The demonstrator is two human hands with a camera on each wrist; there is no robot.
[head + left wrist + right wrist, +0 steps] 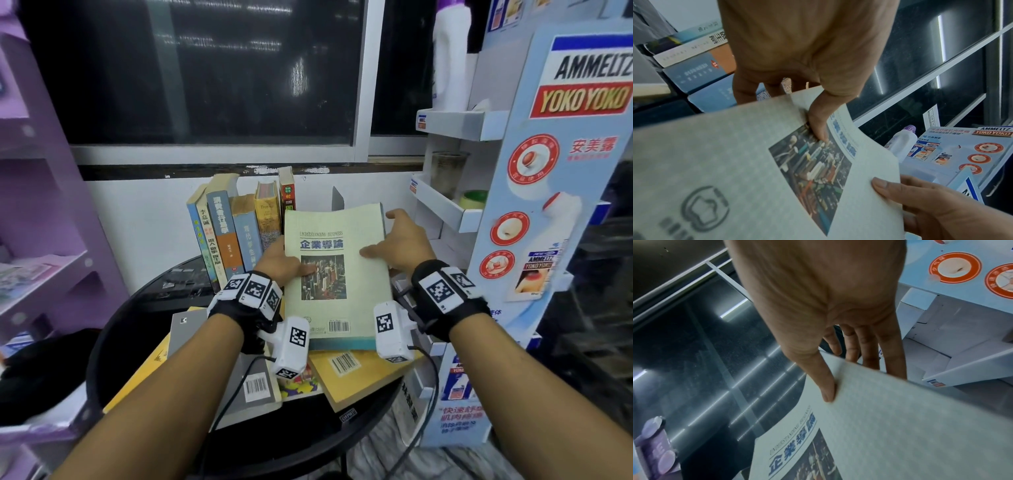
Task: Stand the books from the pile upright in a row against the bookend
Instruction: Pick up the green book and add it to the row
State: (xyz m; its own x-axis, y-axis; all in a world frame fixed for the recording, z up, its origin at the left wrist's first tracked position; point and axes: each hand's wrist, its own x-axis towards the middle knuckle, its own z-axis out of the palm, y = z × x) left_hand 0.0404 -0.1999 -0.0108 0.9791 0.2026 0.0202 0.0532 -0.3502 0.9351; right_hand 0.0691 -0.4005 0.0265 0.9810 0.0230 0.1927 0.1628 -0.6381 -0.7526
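Both hands hold a pale green book (pixel 337 274) titled "Understanding Business", face up and tilted, above the pile. My left hand (pixel 277 263) grips its left edge, thumb (pixel 818 125) on the cover picture and fingers underneath. My right hand (pixel 400 243) grips the right edge, thumb (pixel 827 389) on the cover and fingers behind it. Several books (pixel 236 233) stand in a leaning row at the back. A grey metal bookend (pixel 337 198) rises just right of the row, behind the held book. The pile, with a yellow book (pixel 356 373) and a grey book (pixel 253 383), lies flat below.
The books sit on a round black table (pixel 144 308) against a white wall under a dark window. A blue cardboard display stand (pixel 555 171) with white shelves crowds the right side. A purple shelf unit (pixel 51 205) stands at the left.
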